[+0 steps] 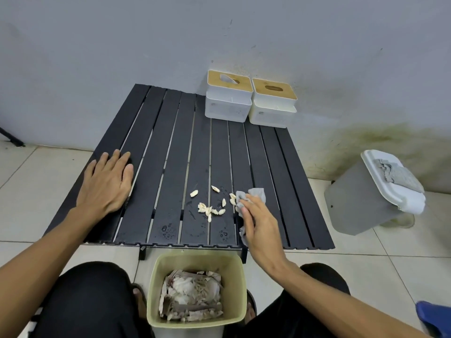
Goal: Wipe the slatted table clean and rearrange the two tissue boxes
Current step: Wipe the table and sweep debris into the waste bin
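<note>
Black slatted table (170,154), low before you, green waste bin (153,289) at its near edge between your knees. Two white tissue boxes, left box (228,103) and right box (272,111), stand side by side at its far right corner by the wall. Your left hand (107,184) lies flat, fingers straight, on the left slats; your right hand (260,225) grips a grey cloth (255,194) just beside pale scraps (210,210) mid-table.

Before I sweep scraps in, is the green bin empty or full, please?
The bin is partly full: crumpled tissue and scraps cover its bottom, inner wall showing above.
</note>
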Demonstrator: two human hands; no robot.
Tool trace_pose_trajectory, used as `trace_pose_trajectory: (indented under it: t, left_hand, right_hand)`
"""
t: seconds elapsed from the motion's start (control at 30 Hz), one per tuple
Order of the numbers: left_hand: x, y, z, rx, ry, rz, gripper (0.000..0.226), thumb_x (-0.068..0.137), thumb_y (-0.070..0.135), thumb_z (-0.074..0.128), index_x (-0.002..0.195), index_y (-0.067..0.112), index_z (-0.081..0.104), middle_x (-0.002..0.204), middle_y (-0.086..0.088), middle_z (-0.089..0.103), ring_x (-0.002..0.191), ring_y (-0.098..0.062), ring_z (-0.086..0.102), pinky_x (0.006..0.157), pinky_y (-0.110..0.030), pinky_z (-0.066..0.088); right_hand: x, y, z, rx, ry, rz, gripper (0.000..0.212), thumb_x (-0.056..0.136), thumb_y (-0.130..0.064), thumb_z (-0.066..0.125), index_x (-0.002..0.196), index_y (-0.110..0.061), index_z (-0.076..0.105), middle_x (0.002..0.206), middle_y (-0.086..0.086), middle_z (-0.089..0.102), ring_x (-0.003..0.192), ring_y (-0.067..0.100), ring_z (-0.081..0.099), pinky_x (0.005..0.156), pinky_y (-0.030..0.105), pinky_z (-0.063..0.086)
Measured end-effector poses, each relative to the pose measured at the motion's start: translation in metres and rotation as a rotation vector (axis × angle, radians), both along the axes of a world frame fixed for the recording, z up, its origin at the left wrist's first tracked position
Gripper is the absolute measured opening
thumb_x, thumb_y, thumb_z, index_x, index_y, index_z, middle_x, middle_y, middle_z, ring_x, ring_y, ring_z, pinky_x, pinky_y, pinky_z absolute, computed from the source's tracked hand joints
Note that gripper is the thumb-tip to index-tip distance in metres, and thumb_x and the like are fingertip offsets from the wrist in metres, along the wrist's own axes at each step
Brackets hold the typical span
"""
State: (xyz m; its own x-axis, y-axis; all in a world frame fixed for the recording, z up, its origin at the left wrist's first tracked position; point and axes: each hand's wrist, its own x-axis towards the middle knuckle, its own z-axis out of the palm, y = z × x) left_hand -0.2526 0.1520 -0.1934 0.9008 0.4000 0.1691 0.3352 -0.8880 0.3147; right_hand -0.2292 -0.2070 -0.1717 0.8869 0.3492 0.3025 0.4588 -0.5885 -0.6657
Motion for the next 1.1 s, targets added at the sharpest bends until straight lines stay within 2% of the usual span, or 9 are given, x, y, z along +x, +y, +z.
trace_pose_trajectory:
  t: [0.1,0.23,0.33,0.47,0.63,0.8,0.87,0.93,1.1]
  left_hand:
    - [0.0,0.0,-0.001,-0.001,0.005,0.002,0.062,0.1,0.046,0.012,0.151,0.018,0.033,0.159,-0.009,0.03,0.148,-0.031,0.022,0.119,-0.048,0.013]
    - [0.0,0.0,0.0,0.003,0.015,-0.001,0.056,0.103,0.042,0.017,0.151,0.018,0.033,0.16,-0.009,0.029,0.148,-0.031,0.021,0.119,-0.048,0.013]
    - [0.0,-0.001,0.003,-0.011,0.016,0.004,0.062,0.1,0.046,0.013,0.151,0.017,0.034,0.16,-0.009,0.03,0.148,-0.031,0.022,0.119,-0.047,0.014]
    - [-0.001,-0.002,0.004,-0.017,0.018,0.004,0.065,0.099,0.048,0.011,0.151,0.016,0.034,0.16,-0.009,0.029,0.148,-0.03,0.021,0.119,-0.047,0.014]
    - [0.0,-0.003,0.004,-0.012,0.019,0.012,0.067,0.098,0.049,0.009,0.151,0.017,0.034,0.16,-0.008,0.029,0.148,-0.03,0.021,0.119,-0.047,0.014]
    - [0.0,-0.003,0.004,-0.009,0.012,0.012,0.069,0.097,0.05,0.009,0.151,0.017,0.035,0.16,-0.007,0.029,0.148,-0.029,0.021,0.119,-0.046,0.015]
    - [0.001,-0.002,0.002,-0.001,0.01,0.014,0.068,0.097,0.05,0.009,0.151,0.017,0.035,0.16,-0.007,0.029,0.149,-0.028,0.021,0.12,-0.046,0.015]
    - [0.001,-0.001,0.0,0.003,0.01,0.016,0.069,0.098,0.052,0.008,0.152,0.019,0.034,0.16,-0.006,0.029,0.149,-0.027,0.02,0.12,-0.045,0.015]
    - [0.003,0.001,-0.002,0.01,0.003,0.017,0.067,0.099,0.052,0.008,0.152,0.02,0.032,0.161,-0.004,0.028,0.15,-0.026,0.019,0.121,-0.044,0.014]
  right_hand:
    - [-0.014,0.011,0.008,0.122,-0.011,-0.034,0.03,0.105,-0.012,0.047,0.128,-0.012,0.066,0.132,-0.007,0.063,0.129,0.0,0.052,0.111,0.017,0.037]
    - [0.014,-0.02,0.025,0.087,-0.09,-0.248,0.029,0.105,-0.014,0.046,0.125,-0.011,0.067,0.131,-0.003,0.064,0.123,0.009,0.056,0.104,0.02,0.042]
    - [0.036,-0.054,0.014,-0.076,0.03,-0.396,0.031,0.106,-0.024,0.041,0.126,-0.012,0.062,0.13,0.002,0.059,0.126,0.022,0.052,0.095,0.03,0.044]
    - [0.019,-0.044,-0.009,-0.372,0.049,-0.476,0.043,0.101,-0.031,0.045,0.137,-0.008,0.049,0.145,0.015,0.047,0.137,0.035,0.037,0.111,0.054,0.035]
    - [-0.016,-0.004,-0.018,-0.246,-0.015,-0.388,0.035,0.102,-0.019,0.041,0.134,-0.01,0.053,0.141,0.009,0.05,0.134,0.033,0.044,0.105,0.052,0.042]
    - [-0.027,0.027,-0.012,0.002,0.029,-0.123,0.037,0.105,-0.017,0.042,0.141,-0.017,0.053,0.146,-0.008,0.049,0.141,0.008,0.039,0.115,0.036,0.037]
    - [-0.015,0.028,0.0,0.136,0.028,-0.138,0.037,0.105,-0.017,0.042,0.14,-0.017,0.055,0.147,-0.009,0.05,0.141,0.004,0.038,0.116,0.026,0.033]
    - [0.013,0.02,0.006,0.193,0.002,-0.232,0.034,0.105,-0.016,0.043,0.135,-0.014,0.058,0.143,-0.005,0.054,0.138,0.008,0.043,0.114,0.032,0.037]
    - [0.079,0.012,-0.001,-0.23,0.003,-0.178,0.042,0.099,-0.029,0.051,0.14,-0.017,0.05,0.15,-0.001,0.043,0.144,0.021,0.034,0.113,0.047,0.038]
